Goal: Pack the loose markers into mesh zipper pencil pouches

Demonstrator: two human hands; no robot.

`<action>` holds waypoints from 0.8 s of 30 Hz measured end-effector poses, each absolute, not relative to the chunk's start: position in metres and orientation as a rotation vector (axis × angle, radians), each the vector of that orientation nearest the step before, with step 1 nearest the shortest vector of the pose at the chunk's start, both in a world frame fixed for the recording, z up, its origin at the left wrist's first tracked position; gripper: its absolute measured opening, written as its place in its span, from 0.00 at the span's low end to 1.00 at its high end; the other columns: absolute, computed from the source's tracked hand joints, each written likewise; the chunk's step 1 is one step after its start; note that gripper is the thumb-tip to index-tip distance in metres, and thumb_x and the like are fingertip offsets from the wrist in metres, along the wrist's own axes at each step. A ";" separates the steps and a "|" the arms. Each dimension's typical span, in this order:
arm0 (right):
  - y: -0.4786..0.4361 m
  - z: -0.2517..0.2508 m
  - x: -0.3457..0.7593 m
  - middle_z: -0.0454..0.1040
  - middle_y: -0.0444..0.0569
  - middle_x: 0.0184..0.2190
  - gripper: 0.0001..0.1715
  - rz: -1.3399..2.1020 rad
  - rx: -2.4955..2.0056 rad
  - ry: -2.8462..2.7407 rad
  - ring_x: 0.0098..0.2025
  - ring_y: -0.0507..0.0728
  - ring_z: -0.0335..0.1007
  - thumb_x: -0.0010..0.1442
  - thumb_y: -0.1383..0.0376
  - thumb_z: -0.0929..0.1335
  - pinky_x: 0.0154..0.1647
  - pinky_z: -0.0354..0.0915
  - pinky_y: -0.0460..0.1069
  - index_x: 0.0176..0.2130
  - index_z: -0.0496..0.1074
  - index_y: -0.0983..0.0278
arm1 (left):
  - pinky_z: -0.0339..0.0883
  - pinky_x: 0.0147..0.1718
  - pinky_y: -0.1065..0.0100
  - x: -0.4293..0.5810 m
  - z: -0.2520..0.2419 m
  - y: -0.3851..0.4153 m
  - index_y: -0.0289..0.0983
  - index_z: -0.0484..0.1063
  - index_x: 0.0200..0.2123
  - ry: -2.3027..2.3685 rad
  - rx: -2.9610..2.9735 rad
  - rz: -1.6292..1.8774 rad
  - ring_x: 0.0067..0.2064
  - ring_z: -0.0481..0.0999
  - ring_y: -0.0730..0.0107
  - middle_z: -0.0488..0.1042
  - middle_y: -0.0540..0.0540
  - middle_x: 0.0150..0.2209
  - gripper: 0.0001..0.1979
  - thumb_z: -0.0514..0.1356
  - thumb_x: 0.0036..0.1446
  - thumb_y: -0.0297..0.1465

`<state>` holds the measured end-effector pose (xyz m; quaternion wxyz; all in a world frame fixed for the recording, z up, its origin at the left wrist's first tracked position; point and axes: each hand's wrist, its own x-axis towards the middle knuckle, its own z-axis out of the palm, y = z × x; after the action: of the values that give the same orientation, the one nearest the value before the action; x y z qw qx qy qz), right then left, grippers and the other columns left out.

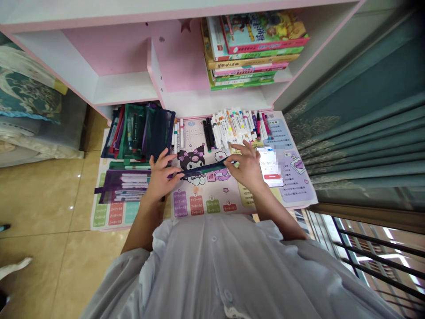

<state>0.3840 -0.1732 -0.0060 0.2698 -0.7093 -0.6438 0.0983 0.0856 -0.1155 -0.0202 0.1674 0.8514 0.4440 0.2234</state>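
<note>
As both hands [161, 177] [246, 167] pinch dark pouch [206, 168] | open mat [201, 190] to near edge [113, 229]

Dark mesh pouch [207, 168], one: edge-on, its ends pinched between left grip [161, 177] and right grip [247, 167]. Smartphone [269, 165], screen lit with running digits: just right of the right grip. White-barrelled markers [232, 126], loose heap: beyond the right grip. Purple mesh pouch [109, 187], markers inside: beside the left grip, leftward. Book stack [255, 48], shelved: farthest beyond the right grip. Worktop [212, 197], times-table print: beneath both.
</note>
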 end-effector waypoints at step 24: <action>-0.173 -0.008 0.402 0.75 0.52 0.55 0.11 0.175 -1.972 -1.628 0.67 0.77 0.58 0.57 0.60 0.68 0.54 0.55 0.84 0.26 0.76 0.60 | 0.40 0.65 0.37 0.085 -0.020 -0.114 0.44 0.80 0.30 1.254 2.429 0.659 0.69 0.60 0.47 0.73 0.45 0.58 0.12 0.62 0.60 0.42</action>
<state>0.4022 -0.1730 -0.0076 0.2850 -0.7374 -0.6089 0.0653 0.0851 -0.1143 -0.0199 0.1639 0.8521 0.4399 0.2313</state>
